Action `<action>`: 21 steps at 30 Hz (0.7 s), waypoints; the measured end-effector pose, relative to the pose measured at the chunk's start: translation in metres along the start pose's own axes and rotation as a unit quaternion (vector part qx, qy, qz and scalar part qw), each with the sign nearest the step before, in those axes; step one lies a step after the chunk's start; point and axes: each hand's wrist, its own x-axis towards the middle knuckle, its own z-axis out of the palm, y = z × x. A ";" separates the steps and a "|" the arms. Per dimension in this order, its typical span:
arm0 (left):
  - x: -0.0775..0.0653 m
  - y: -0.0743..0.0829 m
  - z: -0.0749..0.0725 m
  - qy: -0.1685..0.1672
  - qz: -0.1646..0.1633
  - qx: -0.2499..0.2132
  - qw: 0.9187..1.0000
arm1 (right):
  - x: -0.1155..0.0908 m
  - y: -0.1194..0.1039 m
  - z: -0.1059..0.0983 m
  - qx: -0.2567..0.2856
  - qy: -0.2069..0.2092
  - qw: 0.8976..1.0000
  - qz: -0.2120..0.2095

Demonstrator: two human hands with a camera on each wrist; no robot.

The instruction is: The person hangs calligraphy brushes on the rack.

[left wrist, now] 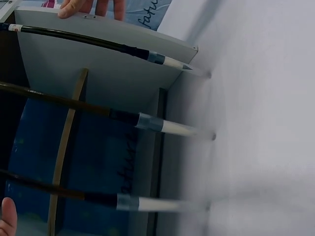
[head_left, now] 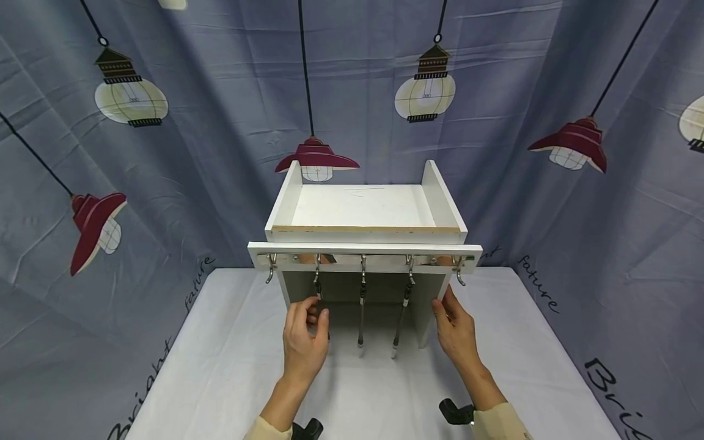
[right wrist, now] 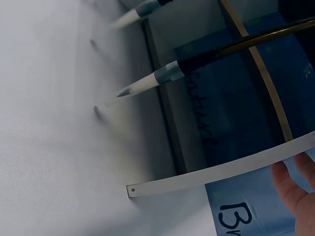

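Note:
A white wooden rack (head_left: 365, 235) with a row of metal hooks stands on the table, and three writing brushes hang tips down from it. My left hand (head_left: 306, 339) is beside the left brush (left wrist: 162, 204), fingers loosely bent; in the left wrist view its thumb (left wrist: 8, 216) shows apart from the handle. The middle brush (head_left: 361, 318) and right brush (head_left: 404, 315) hang untouched, their pale tips just above the white cloth. With thumb and fingers at its front edge, my right hand (head_left: 458, 330) holds the rack's right side panel (right wrist: 221, 169).
Above the hook rail (head_left: 379, 264) sits an open tray (head_left: 360, 230) with raised sides. White cloth (head_left: 236, 360) covers the table. Behind and around hangs a grey-blue curtain (head_left: 209, 122) printed with lamps and lettering. Dark wrist mounts (head_left: 455, 412) show by the sleeves.

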 end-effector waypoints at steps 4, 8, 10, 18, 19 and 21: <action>-0.001 -0.005 -0.008 -0.019 0.005 0.004 1.000 | 0.001 0.000 0.000 -0.002 -0.005 1.000 -0.002; 0.001 -0.010 -0.020 -0.050 0.014 0.012 0.999 | 0.001 0.000 -0.003 -0.022 -0.010 1.000 -0.011; 0.003 -0.015 -0.026 -0.065 0.021 0.021 0.997 | 0.001 0.000 -0.007 -0.032 -0.013 0.999 -0.022; 0.018 -0.041 -0.056 -0.108 0.072 0.088 0.988 | -0.003 -0.002 -0.029 -0.109 -0.057 0.990 -0.073; 0.020 -0.045 -0.060 -0.114 0.078 0.101 0.985 | -0.004 -0.001 -0.032 -0.119 -0.064 0.988 -0.076; 0.023 -0.053 -0.068 -0.128 0.085 0.124 0.980 | -0.004 0.000 -0.038 -0.137 -0.076 0.984 -0.080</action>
